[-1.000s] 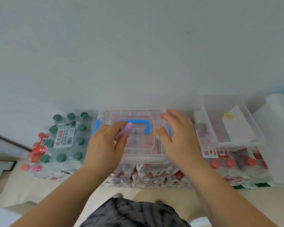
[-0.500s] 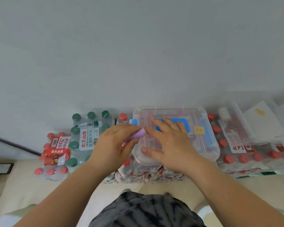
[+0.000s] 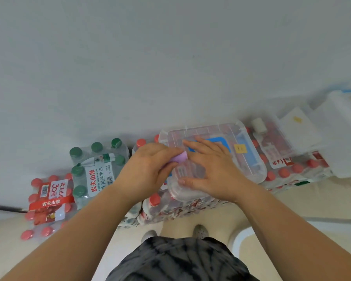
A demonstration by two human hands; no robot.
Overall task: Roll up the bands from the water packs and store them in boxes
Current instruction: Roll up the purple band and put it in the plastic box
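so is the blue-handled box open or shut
Shut: the lid sits on the clear box, right hand flat on it; left hand grips a purple roll. Latches: cannot tell.

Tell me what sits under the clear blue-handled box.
The clear box rests on a shrink-wrapped pack of red-capped bottles; red shows dimly through it. The right hand, flat on top, and the left hand, pinching a purple roll, hide part of the pack.

Soft, even light — slight blur, wide-angle bending at the edges.
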